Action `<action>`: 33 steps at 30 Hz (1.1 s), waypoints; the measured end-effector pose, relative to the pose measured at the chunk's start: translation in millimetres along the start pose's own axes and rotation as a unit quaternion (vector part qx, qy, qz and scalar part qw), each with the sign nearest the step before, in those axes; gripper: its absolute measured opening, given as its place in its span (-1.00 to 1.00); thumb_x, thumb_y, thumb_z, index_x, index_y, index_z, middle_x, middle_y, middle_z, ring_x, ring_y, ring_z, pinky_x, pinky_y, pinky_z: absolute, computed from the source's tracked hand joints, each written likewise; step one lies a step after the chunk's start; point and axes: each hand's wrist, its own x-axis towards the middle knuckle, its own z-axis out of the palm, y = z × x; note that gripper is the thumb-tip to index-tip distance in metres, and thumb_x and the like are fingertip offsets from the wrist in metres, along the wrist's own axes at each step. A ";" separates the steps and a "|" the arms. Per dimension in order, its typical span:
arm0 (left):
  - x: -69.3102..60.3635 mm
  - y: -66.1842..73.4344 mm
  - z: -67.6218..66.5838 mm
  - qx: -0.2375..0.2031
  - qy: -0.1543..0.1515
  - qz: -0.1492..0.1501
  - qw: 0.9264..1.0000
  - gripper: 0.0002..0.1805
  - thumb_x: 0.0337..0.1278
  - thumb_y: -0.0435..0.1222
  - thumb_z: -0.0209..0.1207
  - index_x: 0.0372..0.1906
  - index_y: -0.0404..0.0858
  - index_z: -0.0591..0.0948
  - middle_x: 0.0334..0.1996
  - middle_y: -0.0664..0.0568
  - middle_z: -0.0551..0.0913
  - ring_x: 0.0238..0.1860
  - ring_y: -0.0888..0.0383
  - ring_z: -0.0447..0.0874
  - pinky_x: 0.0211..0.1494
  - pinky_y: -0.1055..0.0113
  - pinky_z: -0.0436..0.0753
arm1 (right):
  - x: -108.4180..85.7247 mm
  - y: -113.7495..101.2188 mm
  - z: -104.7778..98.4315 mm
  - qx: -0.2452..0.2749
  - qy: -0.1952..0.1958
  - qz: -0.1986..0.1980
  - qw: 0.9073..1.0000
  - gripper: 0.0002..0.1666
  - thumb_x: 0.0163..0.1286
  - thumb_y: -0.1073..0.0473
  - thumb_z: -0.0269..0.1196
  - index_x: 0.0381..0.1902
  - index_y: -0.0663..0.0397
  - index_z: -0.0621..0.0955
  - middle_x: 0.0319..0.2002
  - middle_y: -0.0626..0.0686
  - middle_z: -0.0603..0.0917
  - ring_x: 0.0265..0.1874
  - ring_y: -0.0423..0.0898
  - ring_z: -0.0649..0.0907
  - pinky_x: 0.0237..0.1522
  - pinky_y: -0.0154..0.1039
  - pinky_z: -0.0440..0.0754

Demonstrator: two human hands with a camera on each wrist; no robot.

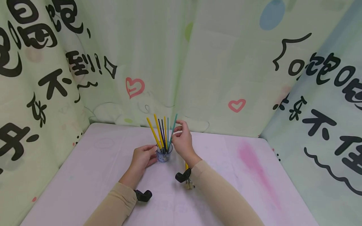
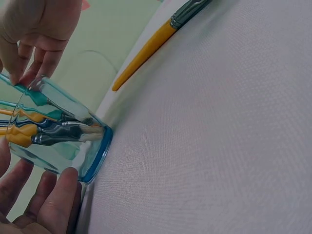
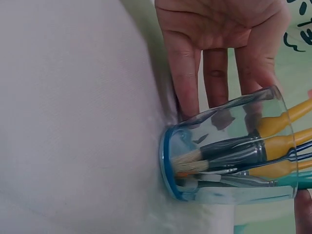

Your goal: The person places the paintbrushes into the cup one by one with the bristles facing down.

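A clear glass cup with a blue base (image 1: 163, 157) stands on the table, with several paintbrushes in it, bristles down. Their handles are yellow (image 1: 152, 130), dark blue and teal. My left hand (image 1: 142, 157) holds the cup's left side, thumb near the rim and fingers along the wall. At the right of the rim, my right hand (image 1: 182, 141) pinches a teal paintbrush (image 2: 36, 96) whose lower end is inside the cup. Another paintbrush with a yellow handle (image 2: 146, 56) lies on the table, partly hidden by my right wrist in the head view.
A pale pink cloth covers the table (image 1: 113, 144), with a darker pink streak on the right. Printed curtains (image 1: 215, 62) hang behind and on both sides. A black wrist camera (image 1: 144, 196) sits on my left wrist, another black one (image 1: 183, 175) on my right.
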 end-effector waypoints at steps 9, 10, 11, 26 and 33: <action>-0.7 0.6 0.7 0.001 -0.001 -0.002 1.000 -0.66 0.50 -0.24 0.31 0.22 -0.31 0.73 0.01 -0.11 0.69 -0.05 0.04 0.70 0.08 0.17 0.89 | -1.3 3.3 0.9 -0.025 -0.004 0.000 1.000 -0.26 0.46 0.47 0.26 0.49 -0.12 0.41 -0.01 0.12 0.61 -0.20 -0.02 0.66 -0.23 -0.27 0.79; -0.6 0.5 0.6 0.001 -0.001 -0.001 1.000 -0.66 0.50 -0.24 0.31 0.22 -0.31 0.73 0.01 -0.11 0.69 -0.05 0.04 0.70 0.09 0.17 0.89 | -1.2 3.7 0.9 -0.027 -0.004 0.001 1.000 -0.26 0.46 0.47 0.26 0.49 -0.12 0.41 -0.02 0.12 0.61 -0.20 -0.02 0.66 -0.22 -0.28 0.79; -0.6 0.5 0.6 0.001 -0.001 -0.001 1.000 -0.67 0.50 -0.24 0.31 0.21 -0.31 0.74 0.00 -0.11 0.69 -0.06 0.05 0.70 0.08 0.17 0.89 | -1.2 4.2 1.0 -0.030 -0.004 0.001 1.000 -0.27 0.46 0.46 0.26 0.49 -0.12 0.41 -0.02 0.12 0.61 -0.20 -0.02 0.66 -0.22 -0.28 0.78; -3.8 2.7 0.1 0.003 -0.002 -0.003 1.000 -0.66 0.50 -0.23 0.31 0.22 -0.30 0.73 0.03 -0.12 0.69 -0.05 0.05 0.70 0.15 0.13 0.88 | -9.1 8.5 -3.8 -0.035 -0.015 0.031 0.999 -0.29 0.46 0.45 0.24 0.50 -0.06 0.48 0.05 0.16 0.71 -0.13 0.02 0.72 -0.10 -0.13 0.89; -3.4 1.8 0.4 0.004 -0.004 0.002 1.000 -0.66 0.51 -0.24 0.31 0.22 -0.31 0.73 0.04 -0.14 0.70 -0.05 0.06 0.70 0.16 0.13 0.87 | -12.1 14.8 -10.9 -0.027 -0.015 0.043 0.999 -0.30 0.48 0.43 0.24 0.51 -0.05 0.47 0.06 0.14 0.70 -0.14 0.00 0.72 -0.15 -0.16 0.90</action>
